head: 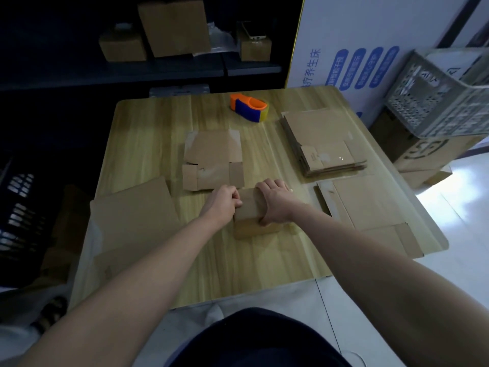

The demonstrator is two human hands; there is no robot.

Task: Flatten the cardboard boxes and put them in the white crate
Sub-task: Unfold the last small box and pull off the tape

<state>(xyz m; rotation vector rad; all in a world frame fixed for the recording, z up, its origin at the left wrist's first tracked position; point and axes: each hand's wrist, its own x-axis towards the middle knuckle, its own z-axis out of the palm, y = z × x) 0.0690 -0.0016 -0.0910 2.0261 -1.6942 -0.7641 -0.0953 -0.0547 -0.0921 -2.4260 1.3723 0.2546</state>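
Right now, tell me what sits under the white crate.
A big printed cardboard box beside the table. The white crate covers its top, so whether it is sealed cannot be seen.

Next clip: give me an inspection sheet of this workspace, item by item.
Surface: light wooden table, largely covered with cardboard.
Job's things: small brown cardboard box, not yet flattened, near the middle; unfolded brown box behind it; stack of flattened brown boxes at far right; white lattice crate off the table to the right, on a brown carton.
Clutter: orange and blue tape dispenser near the far edge; flat cardboard sheets at near left and near right.
Hands: left hand grips the small box's top left edge; right hand curls over its right side.
Cables: nothing seen.
Surroundings: dark shelf with brown boxes behind; white printed panel; dark crate at left.
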